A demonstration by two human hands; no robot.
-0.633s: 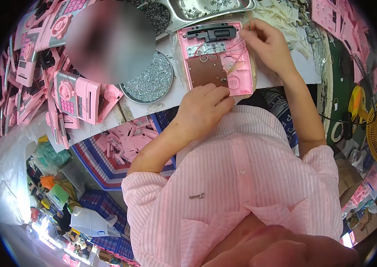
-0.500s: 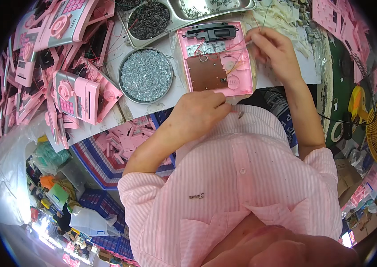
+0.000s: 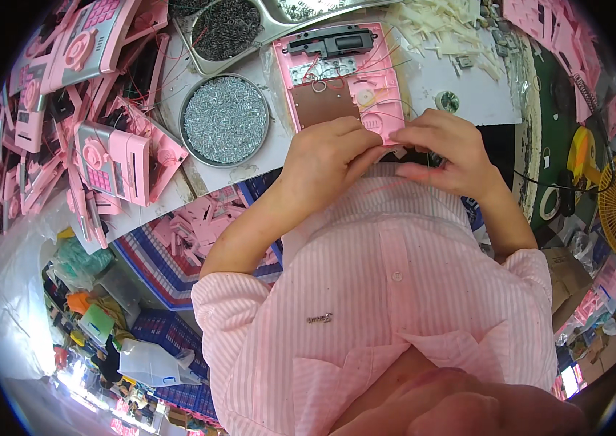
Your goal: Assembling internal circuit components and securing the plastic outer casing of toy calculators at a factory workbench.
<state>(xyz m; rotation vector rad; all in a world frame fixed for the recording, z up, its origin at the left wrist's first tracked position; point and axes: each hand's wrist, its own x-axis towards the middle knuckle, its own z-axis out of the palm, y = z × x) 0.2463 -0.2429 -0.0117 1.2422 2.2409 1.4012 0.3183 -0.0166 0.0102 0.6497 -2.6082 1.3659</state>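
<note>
A shallow pink plastic casing (image 3: 393, 80) lies on the table in front of me. A brown circuit board (image 3: 322, 102) fills its lower left, and a black elongated part (image 3: 333, 43) crosses its top. Thin red and dark wires loop over it. My left hand (image 3: 329, 154) is at the casing's near edge, fingers bent over the board's lower end and closed toward the thumb; what they pinch is hidden. Close beside it, my right hand (image 3: 453, 154) has its fingertips at the casing's near right corner, its thumb spread below them. A thin wire runs toward this hand.
To the left stand a round dish of small silvery metal pieces (image 3: 226, 120) and a heap of pink-grey casings (image 3: 108, 156). Behind is a metal tray (image 3: 279, 23) with dark springs. Pale plastic parts (image 3: 446, 33) lie back right. A basket (image 3: 170, 272) is below the table edge.
My right hand has come down from beside the casing's upper right to its near right corner, meeting my left hand. My left hand now reaches further over the casing's near edge.
</note>
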